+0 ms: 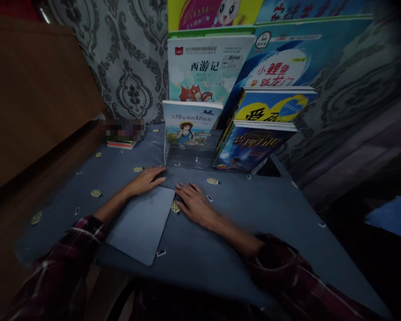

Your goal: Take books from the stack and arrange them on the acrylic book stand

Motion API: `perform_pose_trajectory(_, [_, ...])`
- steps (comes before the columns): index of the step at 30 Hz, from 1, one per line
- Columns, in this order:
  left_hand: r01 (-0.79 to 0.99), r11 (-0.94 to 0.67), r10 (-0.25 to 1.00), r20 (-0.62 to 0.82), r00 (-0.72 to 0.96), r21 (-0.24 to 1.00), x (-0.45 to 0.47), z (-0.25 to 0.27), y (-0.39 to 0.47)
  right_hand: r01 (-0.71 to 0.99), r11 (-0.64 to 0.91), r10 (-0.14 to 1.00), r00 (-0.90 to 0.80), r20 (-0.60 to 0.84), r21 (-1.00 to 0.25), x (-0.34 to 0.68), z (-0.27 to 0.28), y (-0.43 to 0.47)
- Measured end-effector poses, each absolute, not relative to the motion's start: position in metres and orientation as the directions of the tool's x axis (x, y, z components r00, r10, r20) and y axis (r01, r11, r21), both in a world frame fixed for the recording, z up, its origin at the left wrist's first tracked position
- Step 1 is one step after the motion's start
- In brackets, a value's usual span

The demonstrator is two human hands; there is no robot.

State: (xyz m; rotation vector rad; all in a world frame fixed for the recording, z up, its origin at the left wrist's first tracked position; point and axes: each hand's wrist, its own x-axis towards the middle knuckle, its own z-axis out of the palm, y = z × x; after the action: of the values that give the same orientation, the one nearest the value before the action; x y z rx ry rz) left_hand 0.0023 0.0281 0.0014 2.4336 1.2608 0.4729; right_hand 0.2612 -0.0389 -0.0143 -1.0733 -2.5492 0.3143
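A flat pale blue-grey sheet or board lies on the blue-grey tablecloth, near the front edge of the table. My left hand rests at the sheet's far left corner with its fingers stretched out. On the cloth just right of the sheet, my right hand lies palm down, fingers spread. Neither hand grips anything. Beyond my hands stands a clear book rack with a picture book at its front left and a dark blue book at its front right.
Behind those, a white-and-teal book and several others rise in tiers. A small stack of books, partly blurred out, sits at the back left. A brown wooden cabinet stands left of the table, and a patterned curtain hangs behind.
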Motion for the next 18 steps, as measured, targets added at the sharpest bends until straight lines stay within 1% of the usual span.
perform_pose_trajectory(3, [0.803,-0.391,0.916,0.102,0.388,0.449,-0.022,-0.008,0.026,0.653,0.693,0.720,-0.648,0.248,-0.306,0.261,-0.017,-0.042])
perform_pose_trajectory(5, [0.883,-0.224,0.974,0.111,0.195,0.412,-0.052,-0.013,0.018,0.653,0.698,0.716,-0.650,0.256,-0.293,0.261,-0.018,-0.043])
perform_pose_trajectory(8, [0.956,-0.018,0.991,0.135,-0.023,0.294,-0.106,-0.015,-0.001,0.663,0.693,0.721,-0.644,0.256,-0.284,0.261,-0.018,-0.044])
perform_pose_trajectory(11, [0.966,0.209,0.964,0.133,-0.230,0.155,-0.150,-0.009,-0.023,0.670,0.686,0.728,-0.641,0.244,-0.285,0.261,-0.018,-0.045])
perform_pose_trajectory(15, [0.943,0.328,0.937,0.110,-0.332,0.049,-0.171,0.008,-0.049,0.667,0.679,0.734,-0.627,0.261,-0.308,0.259,-0.019,-0.046])
perform_pose_trajectory(18, [0.942,0.336,0.936,0.118,-0.332,-0.018,-0.152,0.017,-0.061,0.661,0.667,0.745,-0.600,0.291,-0.345,0.260,-0.019,-0.046])
